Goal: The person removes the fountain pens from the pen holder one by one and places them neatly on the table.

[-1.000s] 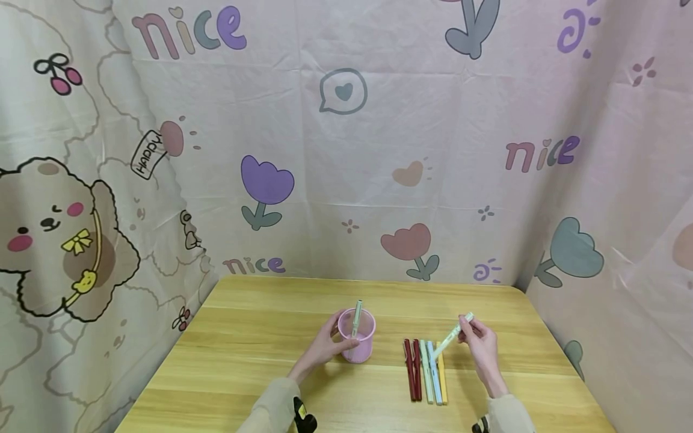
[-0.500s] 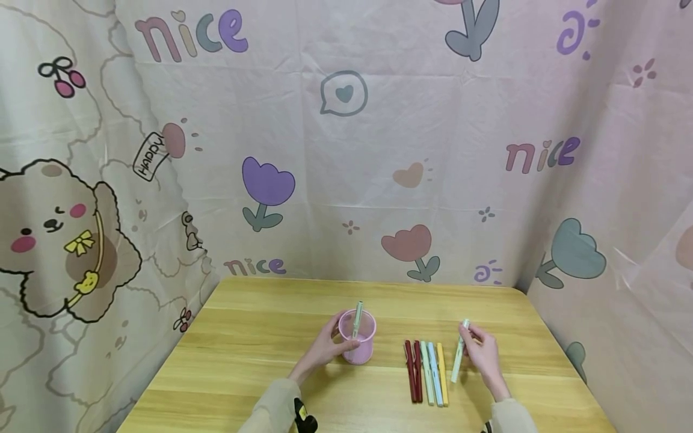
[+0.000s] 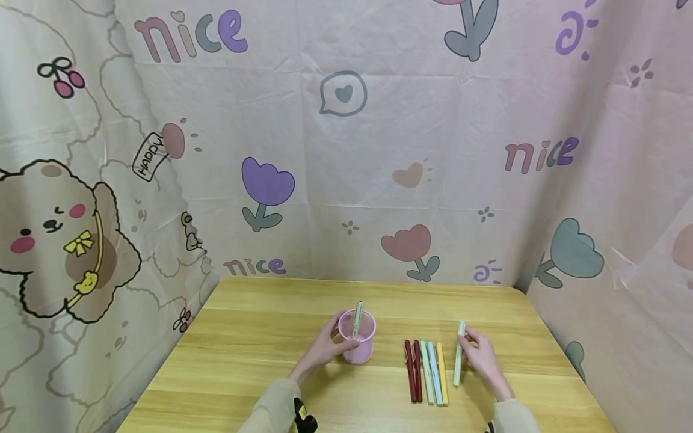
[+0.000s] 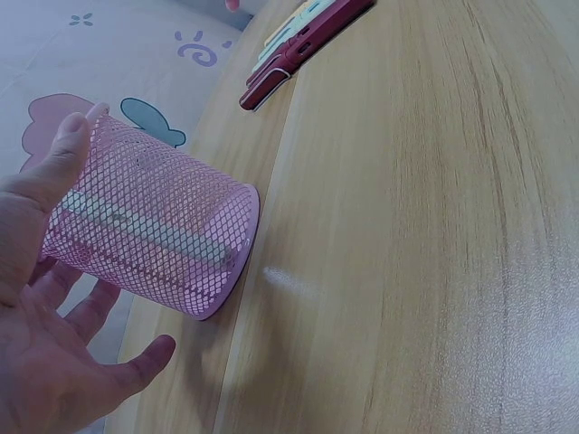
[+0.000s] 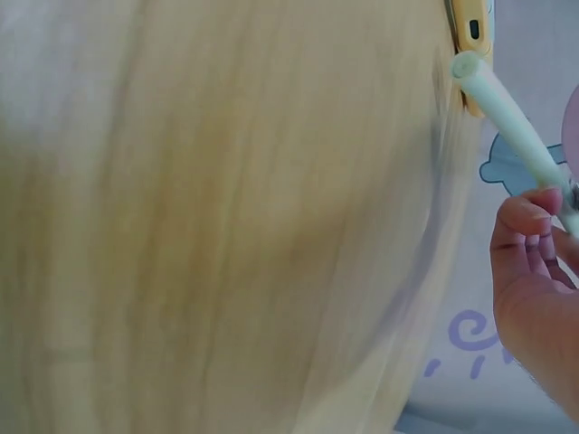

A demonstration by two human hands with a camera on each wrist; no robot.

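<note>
A pink mesh pen holder stands upright on the table, with one pale green pen leaning inside it. My left hand holds the holder from its left side, thumb at the near rim and fingers around the back. In the left wrist view the holder's mesh wall shows that pen through it. On the right, my right hand pinches another pale green pen between thumb and fingers. That pen points toward the table's front, to the right of a yellow pen; whether it touches the wood is unclear.
Left of the yellow pen lie a light blue pen, a pale green pen and two dark red pens, side by side. The wooden table ends at a printed curtain behind and at both sides.
The pen in my right hand has swung from slanting over the row to nearly parallel with it, just right of the yellow pen. My left hand and the holder have stayed put.
</note>
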